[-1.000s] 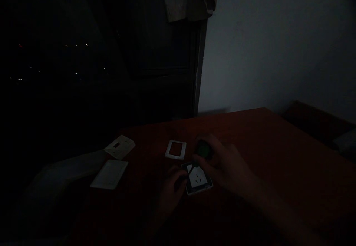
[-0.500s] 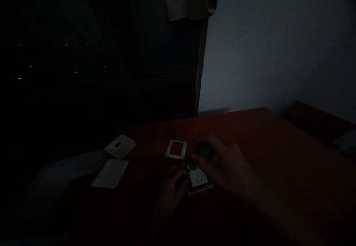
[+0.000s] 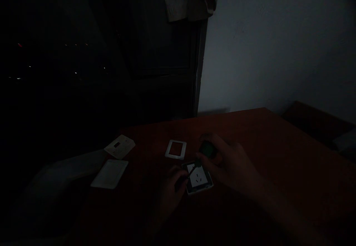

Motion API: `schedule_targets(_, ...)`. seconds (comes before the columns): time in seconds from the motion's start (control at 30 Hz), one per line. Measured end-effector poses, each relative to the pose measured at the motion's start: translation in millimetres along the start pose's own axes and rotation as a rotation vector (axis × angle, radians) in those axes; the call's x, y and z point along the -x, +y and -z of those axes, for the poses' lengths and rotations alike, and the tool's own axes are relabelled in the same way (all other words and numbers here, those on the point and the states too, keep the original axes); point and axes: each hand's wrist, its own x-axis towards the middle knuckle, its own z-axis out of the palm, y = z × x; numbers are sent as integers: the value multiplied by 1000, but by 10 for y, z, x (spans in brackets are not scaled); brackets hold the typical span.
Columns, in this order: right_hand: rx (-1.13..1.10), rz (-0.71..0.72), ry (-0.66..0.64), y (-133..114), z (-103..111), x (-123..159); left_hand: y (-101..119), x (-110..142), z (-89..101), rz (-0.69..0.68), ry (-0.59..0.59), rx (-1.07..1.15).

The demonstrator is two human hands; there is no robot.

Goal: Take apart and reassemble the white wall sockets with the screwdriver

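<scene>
In the dim head view, my right hand (image 3: 226, 160) is wrapped round the green handle of a screwdriver (image 3: 208, 149). Its thin shaft slants down to the left, across the white face of a wall socket (image 3: 198, 177) lying on the table. The socket has a dark border and an outer pale rim. At the socket's left edge is my left hand (image 3: 172, 186), thumb and fingers drawn together by the screwdriver's tip. What those fingers pinch is too dark to make out, and they hide the tip.
A white square frame (image 3: 175, 149) lies behind the socket on the reddish-brown table (image 3: 244, 127). To the left are a white plate (image 3: 109, 173) and a pale sheet with a cut-out (image 3: 122, 148). A dark window and a wall (image 3: 272, 53) stand behind.
The screwdriver handle dipped toward the left hand half a second ago, and now sits back up and slightly right, baring more shaft. The left hand and socket stay nearly in place.
</scene>
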Motion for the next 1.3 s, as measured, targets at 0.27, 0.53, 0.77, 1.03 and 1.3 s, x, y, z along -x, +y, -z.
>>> schedule_targets(0.27, -20, -4, -35, 20, -2, 8, 28, -3, 10, 20, -6, -16)
schedule_targets(0.53, 72, 37, -48, 11, -8, 27, 22, -7, -1, 19, 22, -16)
schedule_targets(0.77, 327, 76, -66, -57, -37, -70, -15, 1, -1, -13, 36, -38)
schedule_targets(1.03, 82, 87, -160, -132, 45, -135, 10, 2, 11, -7, 13, -53)
schedule_targets(1.3, 182, 70, -172, -157, 50, -155, 31, -10, 22, -2, 10, -60)
